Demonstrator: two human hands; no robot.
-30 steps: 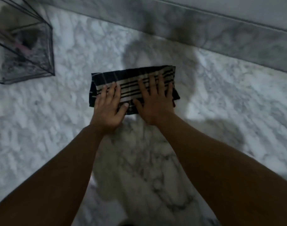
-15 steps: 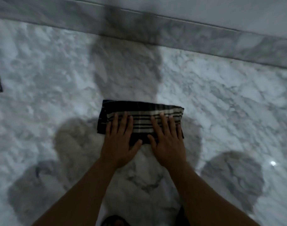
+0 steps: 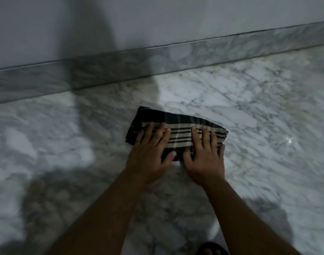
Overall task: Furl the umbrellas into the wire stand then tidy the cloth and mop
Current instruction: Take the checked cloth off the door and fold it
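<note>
A folded cloth (image 3: pixel 177 124), black with pale stripes, lies flat on the marble floor (image 3: pixel 258 111). My left hand (image 3: pixel 150 155) presses its left half with straight, spread fingers. My right hand (image 3: pixel 203 159) presses the right half the same way, thumbs nearly meeting at the cloth's near edge. No umbrella, wire stand or mop is in view.
A marble skirting (image 3: pixel 157 65) runs along the foot of a pale wall (image 3: pixel 176 19) just beyond the cloth. My shadow falls across the floor and wall on the left. A sandalled foot (image 3: pixel 211 249) shows at the bottom edge.
The cloth with both hands pressed on it has slid right along the floor, nearer the wall. The wire stand at the left edge has left the view.
</note>
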